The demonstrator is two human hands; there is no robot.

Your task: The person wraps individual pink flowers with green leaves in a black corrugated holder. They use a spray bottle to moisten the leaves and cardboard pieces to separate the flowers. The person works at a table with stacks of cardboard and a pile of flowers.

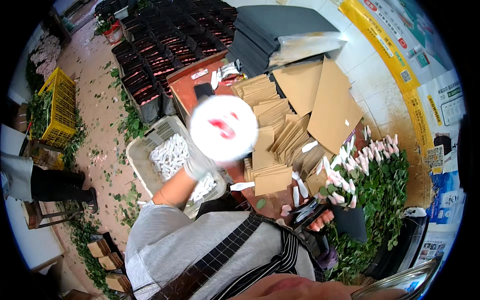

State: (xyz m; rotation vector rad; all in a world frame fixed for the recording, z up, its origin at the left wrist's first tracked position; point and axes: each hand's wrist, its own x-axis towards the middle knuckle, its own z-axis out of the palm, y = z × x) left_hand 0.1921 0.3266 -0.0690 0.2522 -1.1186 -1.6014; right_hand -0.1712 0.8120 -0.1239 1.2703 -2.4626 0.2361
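My left hand point(197, 165), in a pale glove, is raised and holds a blurred white round object point(225, 144) with red marks close to the camera; its fingers are mostly hidden behind it. My right hand is out of view. Before me, on a reddish table point(183, 84), stand stacks of brown cardboard pieces point(273, 180). White sleeves point(296, 195) lie beside them. Beneath my left arm is a pale plastic basket point(138, 153) with many small white pieces point(174, 152). Pink roses in white sleeves point(339, 180) lie at the right.
Black trays point(131, 90) and dark sheets point(249, 37) lie beyond the table. Large cardboard sheets point(333, 108) lean at the right. A black phone point(203, 90) is on the table. Leaves litter the floor point(97, 157), where a yellow crate point(62, 108) and another person point(48, 180) stand at the left.
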